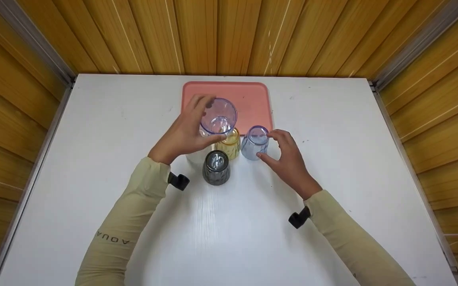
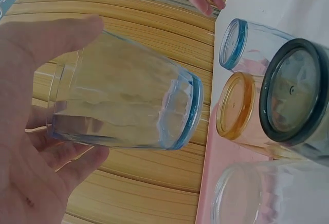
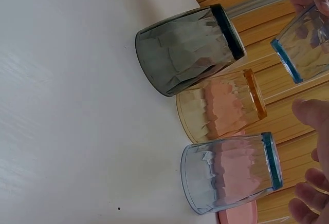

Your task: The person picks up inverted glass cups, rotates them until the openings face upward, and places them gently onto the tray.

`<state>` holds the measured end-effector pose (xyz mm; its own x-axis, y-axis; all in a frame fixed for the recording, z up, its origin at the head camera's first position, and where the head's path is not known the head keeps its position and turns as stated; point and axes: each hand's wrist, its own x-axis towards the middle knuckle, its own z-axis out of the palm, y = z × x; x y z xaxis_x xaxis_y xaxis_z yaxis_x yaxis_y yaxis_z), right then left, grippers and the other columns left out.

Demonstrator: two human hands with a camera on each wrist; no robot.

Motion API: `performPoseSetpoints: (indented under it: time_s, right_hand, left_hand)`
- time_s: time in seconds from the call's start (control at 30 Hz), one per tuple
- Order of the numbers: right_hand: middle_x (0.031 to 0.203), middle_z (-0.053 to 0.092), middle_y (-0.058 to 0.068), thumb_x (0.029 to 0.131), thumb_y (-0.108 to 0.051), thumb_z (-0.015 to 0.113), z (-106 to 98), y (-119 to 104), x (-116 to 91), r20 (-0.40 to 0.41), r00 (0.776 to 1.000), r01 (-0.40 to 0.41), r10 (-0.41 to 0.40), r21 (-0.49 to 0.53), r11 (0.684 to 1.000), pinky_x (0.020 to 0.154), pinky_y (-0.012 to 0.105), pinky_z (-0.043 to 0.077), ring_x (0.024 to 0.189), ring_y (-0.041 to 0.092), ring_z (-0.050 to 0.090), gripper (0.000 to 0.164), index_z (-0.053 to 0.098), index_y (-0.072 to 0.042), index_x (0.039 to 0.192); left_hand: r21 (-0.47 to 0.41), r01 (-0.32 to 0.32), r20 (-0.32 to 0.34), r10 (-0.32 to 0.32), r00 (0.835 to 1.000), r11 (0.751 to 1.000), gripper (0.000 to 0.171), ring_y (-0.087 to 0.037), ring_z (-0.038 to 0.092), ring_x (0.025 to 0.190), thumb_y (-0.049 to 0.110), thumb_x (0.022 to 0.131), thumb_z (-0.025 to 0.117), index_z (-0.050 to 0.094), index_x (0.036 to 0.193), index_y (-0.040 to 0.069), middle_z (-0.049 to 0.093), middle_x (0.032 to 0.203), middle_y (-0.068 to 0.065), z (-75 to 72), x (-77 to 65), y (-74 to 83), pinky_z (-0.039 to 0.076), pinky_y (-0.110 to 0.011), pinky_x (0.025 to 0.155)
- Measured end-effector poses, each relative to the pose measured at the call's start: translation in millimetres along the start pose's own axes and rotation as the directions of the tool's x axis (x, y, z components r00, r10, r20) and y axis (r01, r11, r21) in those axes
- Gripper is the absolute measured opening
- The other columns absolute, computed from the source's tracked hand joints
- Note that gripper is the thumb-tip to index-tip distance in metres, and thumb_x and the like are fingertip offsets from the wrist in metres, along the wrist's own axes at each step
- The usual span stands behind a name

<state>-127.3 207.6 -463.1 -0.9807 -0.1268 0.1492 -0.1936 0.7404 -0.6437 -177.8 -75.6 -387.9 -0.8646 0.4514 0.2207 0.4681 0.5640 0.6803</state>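
My left hand (image 1: 187, 133) grips a clear blue-tinted drinking glass (image 1: 222, 113) near its rim, thumb on one side and fingers on the other. It is held upright in the air, base down. Beneath and around it, several glasses stand upside down: a yellow glass (image 1: 229, 150), a dark grey glass (image 1: 216, 170) in front, and a colourless glass (image 2: 241, 196) partly hidden by the left hand in the head view. My right hand (image 1: 291, 163) is beside an upturned blue glass (image 1: 255, 147), thumb and fingers spread; the right wrist view shows a gap between them.
A pink tray (image 1: 249, 103) lies at the back of the white table (image 1: 229, 238), just behind the glasses. Wood-patterned walls (image 1: 233, 35) enclose the back and sides. Each wrist carries a small black camera.
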Motion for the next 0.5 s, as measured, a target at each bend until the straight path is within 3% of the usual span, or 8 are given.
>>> performPoseSetpoints:
  time_s: [0.5]
  right_hand:
    - [0.148,0.036,0.002,0.085,-0.036,0.074,12,7,13,0.027,0.996,-0.08,0.08,-0.013,0.997,0.115,0.043,0.036,0.138,0.021,0.038,0.07,0.038,-0.021,0.143]
  left_hand:
    - [0.018,0.016,-0.017,-0.015,1.0,1.0,0.092,-0.017,0.044,0.132,0.037,0.075,0.082,0.03,0.148,0.018,0.037,0.144,-0.002,-2.4,1.8,-6.1,0.044,-0.037,0.109]
